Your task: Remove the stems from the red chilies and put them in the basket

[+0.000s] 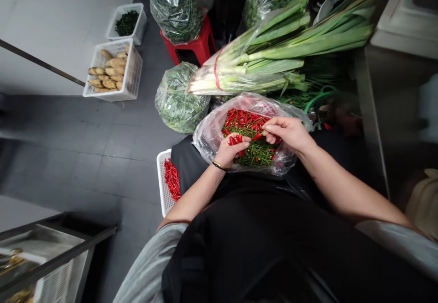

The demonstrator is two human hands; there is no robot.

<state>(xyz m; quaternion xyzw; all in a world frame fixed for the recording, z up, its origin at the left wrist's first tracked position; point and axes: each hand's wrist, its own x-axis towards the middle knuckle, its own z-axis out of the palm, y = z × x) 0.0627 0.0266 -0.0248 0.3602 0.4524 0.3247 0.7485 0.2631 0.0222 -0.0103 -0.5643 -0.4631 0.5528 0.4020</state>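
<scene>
A clear plastic bag [208, 134] full of red chillies with green stems lies on my lap. My left hand [230, 150] is cupped inside the bag, closed round a small handful of red chillies [236, 139]. My right hand [286, 131] is over the bag's right side, its fingertips pinching one red chilli [257, 136] close to my left hand. Below my left arm, a white basket [163, 189] on the floor holds stemless red chillies [172, 180].
Bundled leeks [273, 52] lie just beyond the bag. Bags of greens [178, 97] sit on the floor and on a red stool [200, 45]. White baskets of ginger [112, 71] and greens [127, 22] stand at the far left. A metal rack [51, 253] is at the lower left.
</scene>
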